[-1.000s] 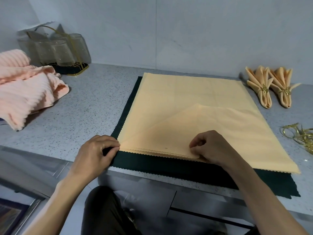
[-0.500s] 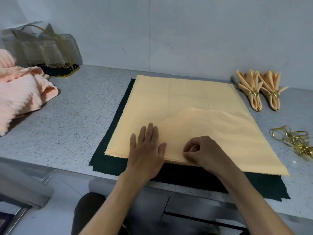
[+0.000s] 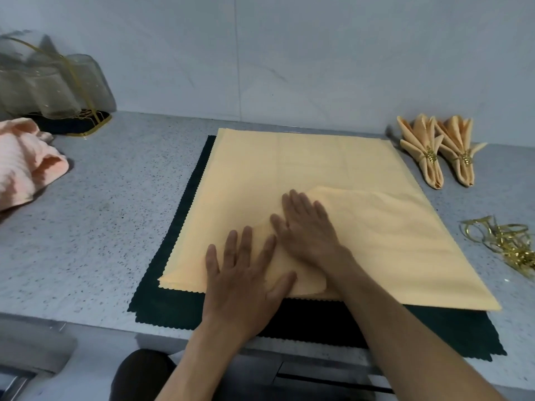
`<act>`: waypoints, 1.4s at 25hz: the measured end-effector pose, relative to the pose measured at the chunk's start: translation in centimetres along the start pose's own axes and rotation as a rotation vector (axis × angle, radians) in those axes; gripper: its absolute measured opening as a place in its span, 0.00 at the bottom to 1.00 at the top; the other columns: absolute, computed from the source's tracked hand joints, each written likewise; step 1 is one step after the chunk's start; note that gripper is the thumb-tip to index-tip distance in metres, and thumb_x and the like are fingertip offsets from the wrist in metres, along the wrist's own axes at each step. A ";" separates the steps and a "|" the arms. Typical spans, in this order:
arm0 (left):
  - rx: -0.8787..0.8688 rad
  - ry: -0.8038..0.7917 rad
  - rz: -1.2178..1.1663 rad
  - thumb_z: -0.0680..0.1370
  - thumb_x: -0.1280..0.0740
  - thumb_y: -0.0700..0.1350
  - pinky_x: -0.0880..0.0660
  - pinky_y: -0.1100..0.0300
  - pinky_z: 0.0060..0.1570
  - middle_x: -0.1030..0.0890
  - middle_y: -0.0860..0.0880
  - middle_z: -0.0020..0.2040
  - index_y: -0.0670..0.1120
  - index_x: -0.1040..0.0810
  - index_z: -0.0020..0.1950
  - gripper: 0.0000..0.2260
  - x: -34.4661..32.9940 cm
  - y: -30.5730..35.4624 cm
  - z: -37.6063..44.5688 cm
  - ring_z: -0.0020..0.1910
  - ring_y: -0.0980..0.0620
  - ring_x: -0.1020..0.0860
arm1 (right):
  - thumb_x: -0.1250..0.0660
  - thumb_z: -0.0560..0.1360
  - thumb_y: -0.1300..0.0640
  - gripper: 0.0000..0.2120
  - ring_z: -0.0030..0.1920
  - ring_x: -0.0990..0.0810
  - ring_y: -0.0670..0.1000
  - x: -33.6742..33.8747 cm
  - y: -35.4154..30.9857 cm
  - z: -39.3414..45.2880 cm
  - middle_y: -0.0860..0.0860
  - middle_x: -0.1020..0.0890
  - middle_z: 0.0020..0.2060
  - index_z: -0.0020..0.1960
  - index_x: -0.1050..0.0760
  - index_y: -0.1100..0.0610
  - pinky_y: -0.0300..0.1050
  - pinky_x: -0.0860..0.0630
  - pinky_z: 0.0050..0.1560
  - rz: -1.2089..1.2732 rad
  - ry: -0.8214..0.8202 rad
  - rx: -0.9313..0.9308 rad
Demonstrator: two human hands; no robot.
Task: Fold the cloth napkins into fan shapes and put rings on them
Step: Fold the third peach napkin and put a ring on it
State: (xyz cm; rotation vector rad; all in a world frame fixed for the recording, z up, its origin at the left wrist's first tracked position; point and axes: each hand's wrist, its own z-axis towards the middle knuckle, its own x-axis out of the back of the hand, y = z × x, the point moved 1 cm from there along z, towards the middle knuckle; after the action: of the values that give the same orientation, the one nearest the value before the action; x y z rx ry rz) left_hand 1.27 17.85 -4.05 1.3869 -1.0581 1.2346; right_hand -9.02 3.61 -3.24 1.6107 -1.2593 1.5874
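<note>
Your left hand (image 3: 246,273) and right hand (image 3: 308,230) both lie flat, fingers straight and spread, pressing on the top napkin (image 3: 376,241) without gripping it. That napkin is soft, matte, peach-yellow cloth, folded over so it makes a triangle, and it sits on the near right part of a square stack of napkins (image 3: 289,169) with pinked, zigzag edges. How many are in the stack you cannot tell. Under it lies a dark green cloth (image 3: 179,302), also zigzag-edged, on a speckled grey stone counter (image 3: 115,212). At the far right lie two finished fan napkins (image 3: 428,151), each cinched by one gold ring. Near your right is a tangle of shiny gold rings (image 3: 509,244).
</note>
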 end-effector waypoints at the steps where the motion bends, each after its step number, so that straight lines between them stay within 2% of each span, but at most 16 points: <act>1: -0.001 -0.002 0.000 0.75 0.63 0.72 0.63 0.39 0.74 0.64 0.48 0.80 0.60 0.66 0.78 0.34 0.1 0.1 -0.1 0.78 0.46 0.65 | 0.57 0.83 0.41 0.31 0.79 0.61 0.49 0.6 1.7 1.0 0.50 0.59 0.80 0.81 0.59 0.54 0.51 0.62 0.77 -0.014 0.034 -0.048; 4: -0.008 -0.005 0.013 0.72 0.65 0.74 0.62 0.40 0.75 0.66 0.49 0.79 0.61 0.68 0.77 0.36 0.3 0.1 -0.2 0.78 0.47 0.66 | 0.57 0.83 0.42 0.31 0.80 0.56 0.53 1.5 4.7 3.0 0.53 0.54 0.80 0.81 0.55 0.57 0.53 0.58 0.78 -0.026 0.086 -0.084; 6: -0.013 -0.006 0.027 0.70 0.67 0.75 0.62 0.40 0.75 0.66 0.49 0.79 0.61 0.69 0.77 0.38 0.3 0.0 -0.3 0.78 0.46 0.66 | 0.53 0.84 0.46 0.26 0.77 0.43 0.58 2.3 5.7 2.7 0.55 0.39 0.77 0.77 0.43 0.60 0.54 0.47 0.76 0.059 0.141 0.043; 7: -0.020 -0.008 0.036 0.70 0.67 0.76 0.61 0.40 0.75 0.66 0.49 0.79 0.61 0.70 0.76 0.39 0.4 0.0 -0.3 0.78 0.46 0.66 | 0.50 0.84 0.50 0.22 0.73 0.36 0.60 2.9 6.7 2.2 0.55 0.31 0.71 0.73 0.36 0.61 0.55 0.41 0.72 0.117 0.199 0.098; 8: -0.027 -0.011 0.038 0.69 0.68 0.76 0.61 0.40 0.75 0.66 0.49 0.79 0.61 0.70 0.76 0.39 0.4 0.1 -0.3 0.78 0.46 0.66 | 0.46 0.82 0.54 0.19 0.71 0.33 0.62 3.7 8.4 1.7 0.56 0.28 0.68 0.70 0.34 0.61 0.54 0.39 0.71 0.129 0.247 0.102; 10: -0.027 -0.023 0.026 0.67 0.69 0.77 0.62 0.41 0.75 0.67 0.49 0.79 0.62 0.70 0.76 0.40 0.6 0.1 -0.4 0.78 0.47 0.67 | 0.38 0.76 0.56 0.27 0.74 0.37 0.60 5.7 13.0 0.9 0.55 0.30 0.71 0.75 0.37 0.57 0.52 0.42 0.74 -0.019 0.249 -0.015; 12: -0.024 -0.027 0.031 0.66 0.71 0.77 0.63 0.41 0.75 0.68 0.50 0.79 0.62 0.70 0.76 0.41 0.7 0.2 -0.4 0.77 0.48 0.68 | 0.34 0.70 0.52 0.33 0.72 0.36 0.59 7.9 17.3 -0.1 0.55 0.27 0.67 0.74 0.37 0.53 0.53 0.43 0.72 -0.165 0.127 -0.154; 14: -0.014 -0.028 0.022 0.66 0.71 0.77 0.63 0.41 0.75 0.69 0.51 0.78 0.62 0.69 0.76 0.41 0.9 0.4 -0.4 0.77 0.49 0.69 | 0.32 0.67 0.48 0.31 0.66 0.31 0.57 9.2 19.7 -0.4 0.53 0.25 0.59 0.69 0.35 0.49 0.56 0.40 0.67 -0.197 0.038 -0.216; 17: 0.004 -0.045 0.015 0.68 0.69 0.78 0.64 0.42 0.75 0.70 0.51 0.78 0.63 0.69 0.76 0.40 1.0 0.5 -0.5 0.76 0.50 0.71 | 0.32 0.66 0.45 0.31 0.61 0.28 0.57 9.9 21.1 0.0 0.52 0.24 0.58 0.68 0.33 0.47 0.54 0.38 0.55 -0.210 0.013 -0.289; 19: 0.012 -0.052 0.026 0.69 0.67 0.77 0.64 0.42 0.75 0.70 0.51 0.77 0.63 0.69 0.76 0.39 0.9 0.5 -0.5 0.76 0.50 0.71 | 0.31 0.66 0.45 0.32 0.61 0.26 0.57 9.9 21.7 -0.1 0.52 0.22 0.59 0.69 0.32 0.47 0.54 0.38 0.55 -0.160 0.045 -0.328; 22: 0.014 -0.043 0.022 0.69 0.67 0.77 0.65 0.42 0.75 0.70 0.51 0.78 0.63 0.69 0.76 0.38 0.9 0.5 -0.5 0.76 0.50 0.71 | 0.30 0.69 0.47 0.26 0.61 0.26 0.57 9.5 21.8 -0.5 0.53 0.22 0.61 0.66 0.26 0.51 0.53 0.36 0.57 -0.093 0.151 -0.331; 24: 0.010 -0.036 0.012 0.69 0.67 0.77 0.64 0.42 0.75 0.69 0.51 0.78 0.63 0.68 0.76 0.38 0.8 0.4 -0.5 0.76 0.50 0.70 | 0.29 0.68 0.52 0.18 0.54 0.24 0.56 9.3 21.3 -1.0 0.53 0.20 0.55 0.56 0.24 0.52 0.50 0.33 0.51 0.042 0.269 -0.338; 27: 0.011 -0.032 0.011 0.68 0.68 0.77 0.64 0.42 0.75 0.68 0.51 0.78 0.63 0.68 0.77 0.39 0.7 0.3 -0.4 0.77 0.50 0.69 | 0.32 0.67 0.62 0.11 0.46 0.24 0.53 9.5 19.9 -2.7 0.51 0.21 0.46 0.47 0.25 0.52 0.45 0.30 0.41 0.430 0.464 -0.424; 29: 0.011 -0.028 0.010 0.67 0.70 0.78 0.64 0.42 0.75 0.68 0.51 0.78 0.62 0.68 0.77 0.41 0.6 0.4 -0.4 0.77 0.50 0.69 | 0.33 0.69 0.64 0.08 0.44 0.23 0.52 9.2 18.0 -4.6 0.49 0.20 0.43 0.43 0.23 0.52 0.43 0.31 0.38 0.516 0.558 -0.424; 31: 0.009 -0.026 0.014 0.66 0.71 0.77 0.64 0.42 0.75 0.67 0.51 0.79 0.62 0.67 0.77 0.42 0.5 0.3 -0.4 0.77 0.49 0.68 | 0.32 0.70 0.64 0.08 0.40 0.23 0.48 8.0 14.6 -7.1 0.46 0.20 0.37 0.37 0.22 0.51 0.43 0.30 0.36 0.521 0.617 -0.341; 35: 0.003 -0.008 0.023 0.67 0.70 0.77 0.62 0.42 0.75 0.64 0.50 0.80 0.61 0.65 0.78 0.41 0.4 0.2 -0.3 0.78 0.48 0.66 | 0.28 0.71 0.58 0.05 0.41 0.24 0.45 3.3 8.0 -11.5 0.42 0.22 0.38 0.41 0.22 0.49 0.46 0.26 0.46 0.458 0.603 -0.162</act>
State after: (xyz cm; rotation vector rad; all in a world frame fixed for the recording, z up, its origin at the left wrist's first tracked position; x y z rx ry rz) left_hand 1.04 18.06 -3.66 1.3862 -1.0803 1.2487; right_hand -21.65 9.61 -0.10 0.6742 -1.4121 1.9752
